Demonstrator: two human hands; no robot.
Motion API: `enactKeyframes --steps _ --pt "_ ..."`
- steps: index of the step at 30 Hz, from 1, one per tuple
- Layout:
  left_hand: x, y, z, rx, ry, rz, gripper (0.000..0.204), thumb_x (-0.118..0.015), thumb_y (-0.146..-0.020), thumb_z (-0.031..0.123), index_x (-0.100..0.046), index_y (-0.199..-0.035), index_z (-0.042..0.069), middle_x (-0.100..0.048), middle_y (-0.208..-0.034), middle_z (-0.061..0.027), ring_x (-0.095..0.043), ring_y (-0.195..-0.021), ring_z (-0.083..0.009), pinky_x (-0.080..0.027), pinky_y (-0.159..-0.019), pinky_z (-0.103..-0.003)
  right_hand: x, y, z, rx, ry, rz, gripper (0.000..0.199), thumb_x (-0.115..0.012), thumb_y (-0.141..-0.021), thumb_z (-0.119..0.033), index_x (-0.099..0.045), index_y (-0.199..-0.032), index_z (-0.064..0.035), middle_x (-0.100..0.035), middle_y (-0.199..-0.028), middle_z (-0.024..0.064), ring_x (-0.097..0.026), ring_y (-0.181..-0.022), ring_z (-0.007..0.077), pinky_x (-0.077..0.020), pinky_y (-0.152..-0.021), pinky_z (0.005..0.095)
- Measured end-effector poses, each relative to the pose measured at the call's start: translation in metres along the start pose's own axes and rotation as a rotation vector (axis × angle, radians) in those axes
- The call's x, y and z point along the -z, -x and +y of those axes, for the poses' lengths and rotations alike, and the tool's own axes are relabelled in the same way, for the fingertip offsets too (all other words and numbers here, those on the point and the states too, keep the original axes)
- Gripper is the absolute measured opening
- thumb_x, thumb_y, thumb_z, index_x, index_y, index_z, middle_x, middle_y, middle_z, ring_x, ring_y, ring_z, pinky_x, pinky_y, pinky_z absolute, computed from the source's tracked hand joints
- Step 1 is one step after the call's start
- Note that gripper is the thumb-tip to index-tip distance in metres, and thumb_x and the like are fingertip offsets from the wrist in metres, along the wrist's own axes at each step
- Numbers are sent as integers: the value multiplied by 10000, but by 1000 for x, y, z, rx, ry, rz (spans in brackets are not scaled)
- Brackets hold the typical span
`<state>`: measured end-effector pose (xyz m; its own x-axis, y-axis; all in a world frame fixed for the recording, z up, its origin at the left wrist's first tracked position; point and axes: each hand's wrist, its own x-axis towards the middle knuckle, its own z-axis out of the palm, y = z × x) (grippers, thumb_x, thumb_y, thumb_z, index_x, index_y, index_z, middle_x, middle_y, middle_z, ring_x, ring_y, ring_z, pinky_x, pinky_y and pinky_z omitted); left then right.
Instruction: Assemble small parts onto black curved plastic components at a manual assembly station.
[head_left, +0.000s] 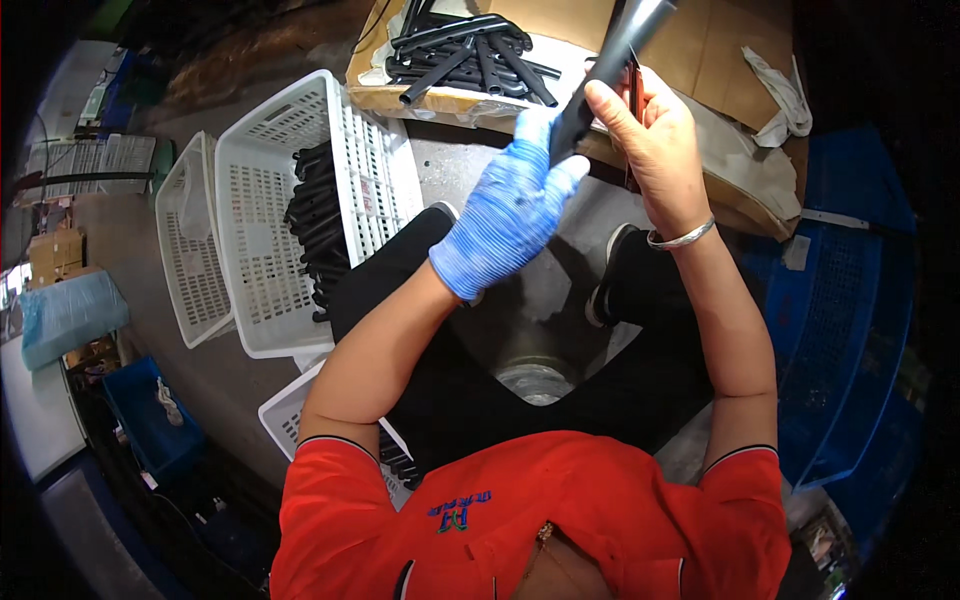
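Note:
My left hand [500,215], in a blue striped work glove, is closed around the lower part of a black tube [612,62]. The tube slants up and to the right past the frame's top edge. My bare right hand [662,145] is beside it, its thumb against the tube. Gripped in those right fingers is a slim red and dark hand tool [636,95], held along the tube's side; its exact kind cannot be made out. Where the tool's tip meets the tube is hidden by my hand and the tube.
A cardboard carton [430,98] ahead holds a pile of similar black tubes [475,58]. On the left, a white plastic crate [232,185] contains many black parts [318,225]. Another white crate [200,320] stands behind it. Blue bins [835,330] line the right side.

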<state>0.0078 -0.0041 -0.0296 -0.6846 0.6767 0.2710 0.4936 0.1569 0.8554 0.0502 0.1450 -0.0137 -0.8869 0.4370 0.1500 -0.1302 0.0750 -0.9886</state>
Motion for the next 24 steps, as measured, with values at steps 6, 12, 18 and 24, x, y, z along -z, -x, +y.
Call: enactKeyframes --steps 6,12,18,24 --pt "19 -10 21 507 1166 -323 200 -485 -927 202 -485 -1033 33 -598 -793 -63 -556 -636 -80 -478 -567 -224 12 3 -7 -154 -264 -147 309 -557 -913 -266 -581 -1090 -13 -446 -669 -92 -281 -529 -6 -212 -469 171" --pt "10 -7 13 455 754 -214 243 -551 -887 153 -470 -1077 23 -594 -852 -68 -556 -646 -99 -462 -531 -229 -2 4 -4 -43 -267 -175 323 -533 -921 -187 -499 -1163 24 -642 -967 98 -569 -737 71 -486 -705 191" --pt "15 -9 25 519 506 -232 363 -567 -868 165 -412 -1164 22 -586 -750 -37 -529 -573 -57 -420 -459 -191 -1 6 -8 -13 -64 -305 419 -652 -836 -142 -483 -1181 26 -618 -995 105 -576 -941 140 -463 -882 266" --pt "22 -11 22 488 657 -289 244 -561 -875 185 -503 -1059 36 -557 -744 -4 -496 -576 -43 -407 -483 -186 6 3 0 -120 -53 -343 387 -649 -843 -155 -512 -1154 32 -609 -992 78 -561 -928 122 -444 -855 255"
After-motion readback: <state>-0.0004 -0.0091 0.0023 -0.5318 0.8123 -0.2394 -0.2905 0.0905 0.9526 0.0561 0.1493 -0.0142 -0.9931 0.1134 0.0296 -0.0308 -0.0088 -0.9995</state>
